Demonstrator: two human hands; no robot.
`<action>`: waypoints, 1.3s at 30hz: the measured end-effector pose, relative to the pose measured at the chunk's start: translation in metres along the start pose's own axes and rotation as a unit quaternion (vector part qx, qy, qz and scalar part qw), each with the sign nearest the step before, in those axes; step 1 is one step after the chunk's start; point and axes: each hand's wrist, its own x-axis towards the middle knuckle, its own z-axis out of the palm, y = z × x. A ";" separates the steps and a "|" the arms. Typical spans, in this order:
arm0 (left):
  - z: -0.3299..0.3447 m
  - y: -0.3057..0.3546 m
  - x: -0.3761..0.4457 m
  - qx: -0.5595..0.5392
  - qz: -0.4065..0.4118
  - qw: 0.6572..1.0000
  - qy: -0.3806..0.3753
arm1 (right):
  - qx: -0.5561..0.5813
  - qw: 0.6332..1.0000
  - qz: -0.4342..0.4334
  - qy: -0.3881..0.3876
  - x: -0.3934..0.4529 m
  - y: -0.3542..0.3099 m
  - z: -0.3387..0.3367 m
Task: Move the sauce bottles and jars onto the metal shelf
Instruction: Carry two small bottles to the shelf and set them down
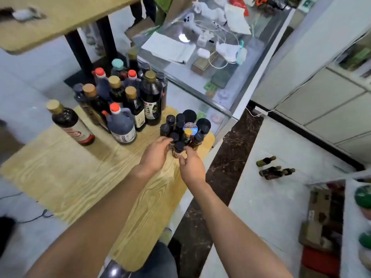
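Head view, left to right. Pale tiled floor [30,77] at far left, with a dark cable lying on it. Wooden table [66,177], light grain, fills the lower left; a second wooden surface [60,15] overhangs at top left on black legs. One tall dark bottle [69,122] stands alone near the table's left edge. Cluster of large sauce bottles [122,99] stands at the far side, caps gold, red and teal. Group of small dark jars [184,127] sits at the table's right corner. Left hand [155,155] curls its fingers against the left of the nearest jar [177,150]; right hand [191,167] pinches it from the right. Glass counter [210,57] behind holds papers and chargers. Three small bottles [275,167] lie on a white ledge at right.
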 end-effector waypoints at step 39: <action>0.011 0.043 0.014 -0.290 -0.083 0.953 -0.037 | 0.335 0.941 0.049 0.004 0.019 0.046 -0.054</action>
